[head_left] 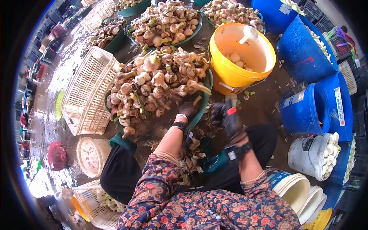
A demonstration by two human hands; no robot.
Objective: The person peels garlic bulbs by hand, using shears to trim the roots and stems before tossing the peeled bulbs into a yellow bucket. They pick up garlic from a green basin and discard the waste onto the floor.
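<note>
My left hand [187, 110], in a dark glove, reaches into the near edge of a heap of untrimmed garlic bulbs [159, 79]. Its fingers are mostly hidden in shadow among the bulbs. A green basin [207, 86] holds this heap. My right hand [229, 119], also in a dark glove with a red patch on it, is curled in front of the yellow bucket [239, 80]; I cannot tell what it grips. Some pale garlic bulbs [237, 60] lie inside the bucket. A white bulb with a stem [249, 33] shows against the bucket's far inner wall.
Garlic skins and stalks [193, 155] litter the floor between my legs. Left stands a white plastic crate [90, 92]; right are blue tubs [306, 53] and a white bucket of peeled garlic [308, 155]. Another heaped basin [166, 23] lies beyond. Nested buckets [293, 189] stand near my right side.
</note>
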